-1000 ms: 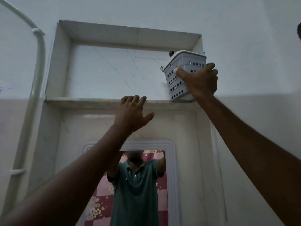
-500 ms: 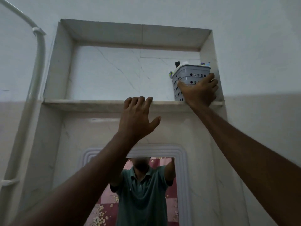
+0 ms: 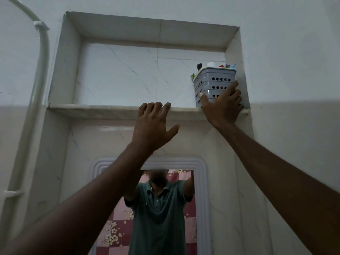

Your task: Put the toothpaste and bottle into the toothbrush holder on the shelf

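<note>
A grey perforated toothbrush holder (image 3: 215, 80) stands upright at the right end of the marble shelf (image 3: 103, 109), close to the niche's right wall. Out of its top stick a black tip (image 3: 199, 66), a white cap (image 3: 213, 64) and some coloured ends (image 3: 228, 66); I cannot tell which is the toothpaste or the bottle. My right hand (image 3: 223, 107) wraps the holder's lower front, thumb on its left corner, fingers up its right side. My left hand (image 3: 153, 126) holds nothing, its fingertips hooked over the shelf's front edge near the middle.
The shelf is a recessed wall niche above head height. A white pipe (image 3: 39, 80) runs down the wall on the left. Below the shelf hangs a white-framed mirror (image 3: 202, 181) that reflects a person in a green shirt.
The holder went from tilted in the air at the niche's right to standing on the shelf against the right wall. My right hand slid lower on it. My left hand stayed at the edge.
</note>
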The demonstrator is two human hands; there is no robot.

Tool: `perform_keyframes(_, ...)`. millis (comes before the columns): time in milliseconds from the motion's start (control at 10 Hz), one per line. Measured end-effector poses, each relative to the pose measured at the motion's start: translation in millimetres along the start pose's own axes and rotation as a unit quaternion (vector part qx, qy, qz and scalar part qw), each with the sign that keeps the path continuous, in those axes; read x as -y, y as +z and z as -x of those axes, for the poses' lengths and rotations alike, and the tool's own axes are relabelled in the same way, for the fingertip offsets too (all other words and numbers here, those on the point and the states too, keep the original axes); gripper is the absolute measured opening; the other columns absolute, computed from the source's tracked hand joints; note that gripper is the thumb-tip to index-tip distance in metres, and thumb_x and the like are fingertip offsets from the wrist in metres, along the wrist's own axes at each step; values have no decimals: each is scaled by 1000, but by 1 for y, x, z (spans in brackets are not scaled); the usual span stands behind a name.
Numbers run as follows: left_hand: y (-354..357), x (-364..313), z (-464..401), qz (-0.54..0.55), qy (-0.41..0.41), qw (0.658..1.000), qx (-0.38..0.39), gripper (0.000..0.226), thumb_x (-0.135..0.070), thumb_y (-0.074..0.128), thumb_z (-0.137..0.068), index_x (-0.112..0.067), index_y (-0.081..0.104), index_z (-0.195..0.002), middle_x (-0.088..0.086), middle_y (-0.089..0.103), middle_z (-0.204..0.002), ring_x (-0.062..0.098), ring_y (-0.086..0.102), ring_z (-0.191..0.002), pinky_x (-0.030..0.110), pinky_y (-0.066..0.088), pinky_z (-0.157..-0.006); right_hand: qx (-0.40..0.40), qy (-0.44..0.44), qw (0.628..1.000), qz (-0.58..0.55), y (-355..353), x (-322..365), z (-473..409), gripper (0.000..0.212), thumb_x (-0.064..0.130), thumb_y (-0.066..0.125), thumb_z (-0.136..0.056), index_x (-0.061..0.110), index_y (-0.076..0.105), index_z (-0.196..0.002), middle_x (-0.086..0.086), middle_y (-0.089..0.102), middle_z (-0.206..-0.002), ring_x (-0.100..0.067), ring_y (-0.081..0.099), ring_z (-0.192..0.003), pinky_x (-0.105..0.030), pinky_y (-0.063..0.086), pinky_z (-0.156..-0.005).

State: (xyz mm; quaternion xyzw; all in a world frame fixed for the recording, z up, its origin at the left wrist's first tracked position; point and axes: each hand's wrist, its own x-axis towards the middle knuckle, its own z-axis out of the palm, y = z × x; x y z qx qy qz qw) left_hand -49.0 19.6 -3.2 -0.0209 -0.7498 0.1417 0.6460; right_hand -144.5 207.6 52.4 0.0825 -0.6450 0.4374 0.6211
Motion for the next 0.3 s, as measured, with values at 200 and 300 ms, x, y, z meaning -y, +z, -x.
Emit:
perform_keyframes(200,-23,2,12,27,8,999,20,71,-61,41,-88,-13,48,-139,9,57,-133,27,50,-126,41,32,-112,3,-83,996,13,-26,-9,25,100,64,53,-83,2,27,-157,-25,42,-152,-43,46,-135,-54,38,-110)
perform_keyframes(300,-40,4,28,29,16,999,6,67,-57,44,-90,-11,50,-138,10,57,-134,27,49,-127,41,33,-111,22,-142,989,13,-43,-4,40,93,60,51,-84,3,33,-155,-25,44,-151,-43,46,-136,-54,39,-111)
